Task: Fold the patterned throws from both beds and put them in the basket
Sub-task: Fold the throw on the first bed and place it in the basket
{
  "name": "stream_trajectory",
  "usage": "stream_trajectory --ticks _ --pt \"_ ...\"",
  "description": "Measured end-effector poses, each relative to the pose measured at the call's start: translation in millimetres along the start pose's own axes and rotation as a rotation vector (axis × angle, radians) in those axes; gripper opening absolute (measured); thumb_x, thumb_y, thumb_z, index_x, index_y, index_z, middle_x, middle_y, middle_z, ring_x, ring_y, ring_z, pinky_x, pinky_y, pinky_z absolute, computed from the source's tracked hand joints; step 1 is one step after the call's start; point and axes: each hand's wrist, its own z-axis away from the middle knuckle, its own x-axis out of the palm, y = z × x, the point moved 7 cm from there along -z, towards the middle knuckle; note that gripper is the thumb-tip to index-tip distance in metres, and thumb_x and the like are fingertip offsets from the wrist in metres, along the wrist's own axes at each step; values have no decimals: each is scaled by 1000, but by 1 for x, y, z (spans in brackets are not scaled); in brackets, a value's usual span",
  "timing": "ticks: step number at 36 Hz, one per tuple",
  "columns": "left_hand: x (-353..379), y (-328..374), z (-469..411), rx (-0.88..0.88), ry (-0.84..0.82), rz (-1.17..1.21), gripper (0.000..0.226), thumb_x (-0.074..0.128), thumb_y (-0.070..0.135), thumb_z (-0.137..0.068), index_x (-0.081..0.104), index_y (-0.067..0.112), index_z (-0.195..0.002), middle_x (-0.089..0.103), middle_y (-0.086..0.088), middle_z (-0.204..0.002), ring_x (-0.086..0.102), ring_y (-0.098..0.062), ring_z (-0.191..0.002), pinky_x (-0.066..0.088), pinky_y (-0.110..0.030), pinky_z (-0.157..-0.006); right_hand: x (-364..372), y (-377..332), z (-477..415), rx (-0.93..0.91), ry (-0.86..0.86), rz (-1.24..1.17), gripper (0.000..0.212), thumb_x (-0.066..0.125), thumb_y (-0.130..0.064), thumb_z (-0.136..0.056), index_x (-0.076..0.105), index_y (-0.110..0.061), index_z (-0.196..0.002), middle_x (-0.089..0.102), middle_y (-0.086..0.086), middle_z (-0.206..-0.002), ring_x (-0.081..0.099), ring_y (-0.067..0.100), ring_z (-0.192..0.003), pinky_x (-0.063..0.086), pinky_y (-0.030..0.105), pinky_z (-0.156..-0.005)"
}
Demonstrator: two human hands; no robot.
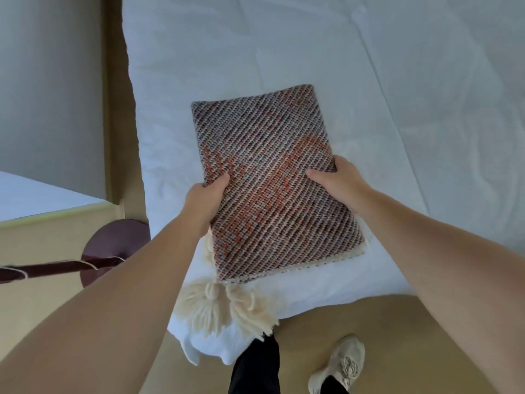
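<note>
**A:** so where's this at? Both hands are clamped on the throw [272, 180], left hand [206, 199] pinching its left edge, right hand [338, 177] pinching the right edge, thumbs on top.

**B:** looks folded already, a neat rectangle mid-frame on the white bed [397, 109], tassels [227, 308] hanging off the near edge. I'd say this one just needs carrying off. No basket in view though, and another bed [34, 194] peeks in at the left.

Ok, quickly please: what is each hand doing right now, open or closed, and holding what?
Left hand: closed on the left edge of the folded throw.
Right hand: closed on the throw's right edge.
</note>
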Motion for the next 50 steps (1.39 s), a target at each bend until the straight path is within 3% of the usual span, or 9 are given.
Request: stream_trajectory --ticks 4,9,15,20,23,32,34,42,50 --pt "3 7 -2 27 -29 119 41 67 39 -83 59 14 -114 69 -8 -105 68 -28 -92 55 -45 -86 -3 -2 -5 88 -118 -179 60 77 -37 -72 57 -19 -126 68 3 -110 67 24 -96 50 46 -94" --pt "6 16 9 59 -36 170 34 66 33 -87 53 17 -114 68 -6 -105 68 -27 -92 55 -48 -84 -9 -16 13 -11 -51 -164 44 69 -23 -82 58 -20 -125 68 -4 -103 66 11 -87 50 25 -70" --pt "4 59 48 199 1 57 31 67 36 -85 55 19 -108 67 -2 -103 66 -24 -92 54 -48 -88 -42 -42 58 -51 36 -159 39 66 -21 -86 56 -23 -123 66 -5 -105 64 11 -90 49 31 -80" --pt "25 135 111 350 -79 -47 31 67 38 -85 55 19 -107 66 0 -100 66 -21 -90 54 -46 -87 -108 -70 123 -69 198 -205 42 65 -22 -87 55 -21 -128 65 -3 -111 63 15 -95 48 34 -86" --pt "50 186 159 465 -142 -109 33 69 40 -83 56 20 -105 67 0 -101 66 -21 -90 54 -46 -87 -160 -83 174 -89 321 -265 37 64 -20 -88 55 -21 -124 64 -9 -102 61 6 -86 47 26 -75" --pt "163 294 345 788 -478 -217 23 71 39 -82 56 26 -95 68 0 -97 67 -20 -88 54 -48 -86 -311 -71 356 -141 740 -432 36 64 -22 -90 53 -25 -125 61 -10 -107 57 1 -89 41 12 -69" --pt "191 304 395 842 -563 -235 19 70 37 -83 55 28 -90 67 1 -97 67 -20 -88 54 -47 -86 -339 -58 399 -154 834 -465 39 65 -20 -89 53 -25 -126 62 -10 -107 59 7 -95 45 17 -77" --pt "302 288 571 1035 -847 -347 41 68 44 -82 54 20 -112 64 0 -109 63 -21 -97 50 -46 -94 -415 27 570 -184 1186 -517 35 66 -18 -88 55 -25 -120 61 -17 -97 59 -2 -88 42 12 -68" --pt "383 202 705 1116 -1052 -386 40 72 37 -81 56 18 -111 66 2 -105 64 -15 -94 53 -38 -89 -435 140 700 -82 1366 -522 48 65 -27 -88 49 -23 -133 61 -6 -114 59 13 -102 46 27 -87"
